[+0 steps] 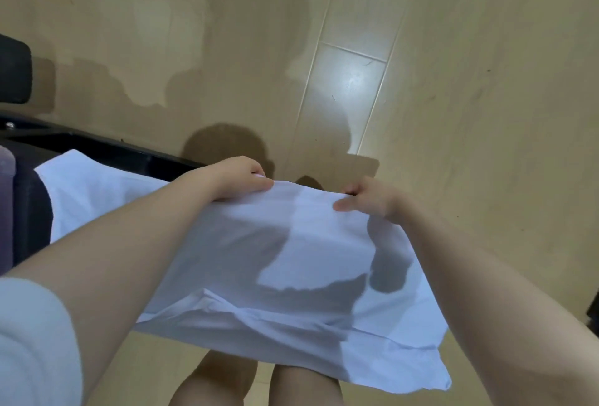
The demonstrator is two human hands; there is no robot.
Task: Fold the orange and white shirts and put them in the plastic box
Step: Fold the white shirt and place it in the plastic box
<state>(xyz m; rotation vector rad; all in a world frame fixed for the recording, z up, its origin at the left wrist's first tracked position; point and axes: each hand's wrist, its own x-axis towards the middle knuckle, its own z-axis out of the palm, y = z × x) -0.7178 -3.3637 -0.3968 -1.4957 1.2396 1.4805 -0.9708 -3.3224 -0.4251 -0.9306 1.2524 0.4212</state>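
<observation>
The white shirt [311, 263] hangs spread out in the air in front of me, above the wooden floor, with its near edge drooping over my legs. My left hand [236, 177] pinches its far edge on the left, and my right hand [366, 200] pinches the same edge on the right. One end of the shirt trails left over a dark seat. Neither the orange shirt nor the plastic box is in view.
A dark piece of furniture with a black frame [107, 151] stands at the left, with a black cushion [13, 68] above it. Light wooden floor [453, 81] fills the rest. My bare legs [220, 379] show below the shirt.
</observation>
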